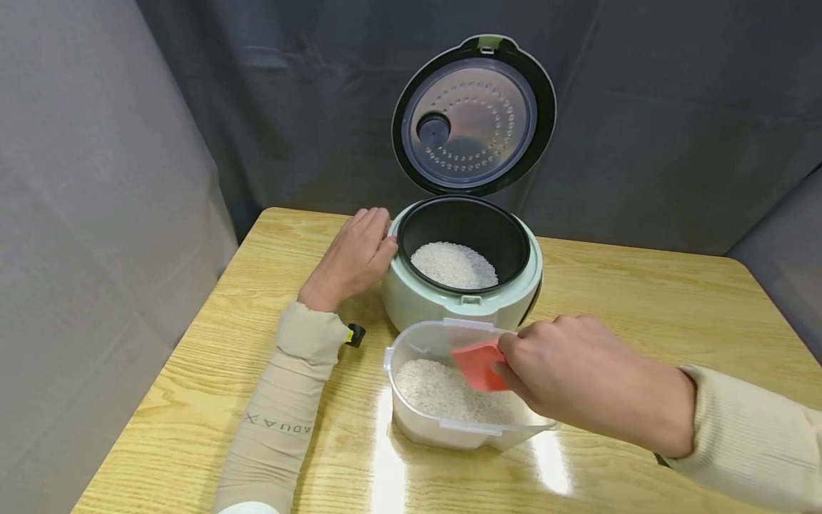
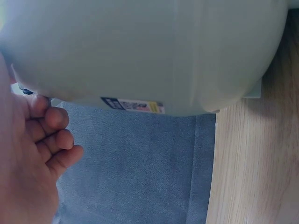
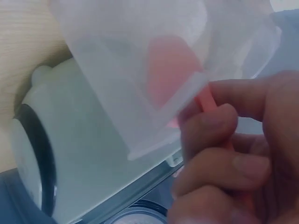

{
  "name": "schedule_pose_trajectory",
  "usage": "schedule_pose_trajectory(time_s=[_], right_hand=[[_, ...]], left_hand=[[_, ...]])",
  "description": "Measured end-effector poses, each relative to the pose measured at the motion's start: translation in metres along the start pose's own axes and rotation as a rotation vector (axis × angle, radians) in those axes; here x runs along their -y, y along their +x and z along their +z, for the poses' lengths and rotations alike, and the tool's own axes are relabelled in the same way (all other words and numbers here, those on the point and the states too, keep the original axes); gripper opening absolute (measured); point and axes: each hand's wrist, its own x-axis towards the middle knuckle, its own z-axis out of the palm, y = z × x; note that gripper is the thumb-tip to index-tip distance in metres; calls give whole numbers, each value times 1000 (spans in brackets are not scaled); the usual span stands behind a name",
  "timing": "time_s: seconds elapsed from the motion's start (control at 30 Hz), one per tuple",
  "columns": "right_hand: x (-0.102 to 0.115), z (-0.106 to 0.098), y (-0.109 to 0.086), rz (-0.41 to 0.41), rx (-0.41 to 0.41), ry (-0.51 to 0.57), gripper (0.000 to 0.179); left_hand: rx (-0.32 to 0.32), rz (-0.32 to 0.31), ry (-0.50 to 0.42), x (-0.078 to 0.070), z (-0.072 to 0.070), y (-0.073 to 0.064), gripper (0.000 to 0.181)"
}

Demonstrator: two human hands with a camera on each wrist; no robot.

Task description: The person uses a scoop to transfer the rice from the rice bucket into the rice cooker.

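Note:
A pale green rice cooker (image 1: 420, 303) stands with its lid (image 1: 474, 121) raised and white rice (image 1: 454, 265) in its dark inner pot (image 1: 501, 232). My left hand (image 1: 353, 258) holds the left side of the cooker's rim; in the left wrist view its fingers (image 2: 57, 117) are curled beside the cooker body. My right hand (image 1: 578, 368) grips the handle of a pink scoop (image 1: 481, 365) over a clear plastic bin (image 1: 393, 357) that contains rice (image 1: 443, 389). Through the bin's cloudy wall the scoop's blade (image 3: 170, 70) shows in the right wrist view.
Both cooker and bin stand on a light wood table (image 1: 308, 435), the bin directly in front of the cooker. A dark grey curtain (image 1: 289, 100) hangs behind the table, and lighter grey fabric (image 1: 96, 178) runs along the left.

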Motion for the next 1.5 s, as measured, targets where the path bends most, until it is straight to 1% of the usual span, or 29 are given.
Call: schedule_pose_trajectory(time_s=[0.1,0.33,0.5,0.63,0.87,0.97,1.1,1.17,1.23,1.3,1.5], right_hand=[[2,0,0,15,26,-12,39],[8,-1,3,49,125,-45,37],[14,2,8,36,179,-95,37],[18,8,13,22,197,-115,38],[21,21,17,-48,136,-154,46],[21,26,19,-62,107,-167,48],[20,29,21,-133,58,-168,43],[20,30,22,-169,53,-164,39],[20,31,24,-197,64,-157,39],[21,33,26,-206,89,-148,38],[23,35,30,-178,215,-99,36]], left_hand=[[0,3,1,-1,0,0,15],[-4,8,3,-2,0,2,15],[8,-6,-1,-1,0,0,16],[16,-19,-4,0,0,-2,17],[10,-11,-3,0,0,-1,17],[9,-10,-1,-1,0,-1,17],[17,-19,0,-1,-1,-1,17],[19,-23,-2,-1,-2,-1,17],[18,-23,-3,0,-1,-2,17],[12,-18,-3,0,-1,-1,17],[8,-2,-2,1,0,0,16]])
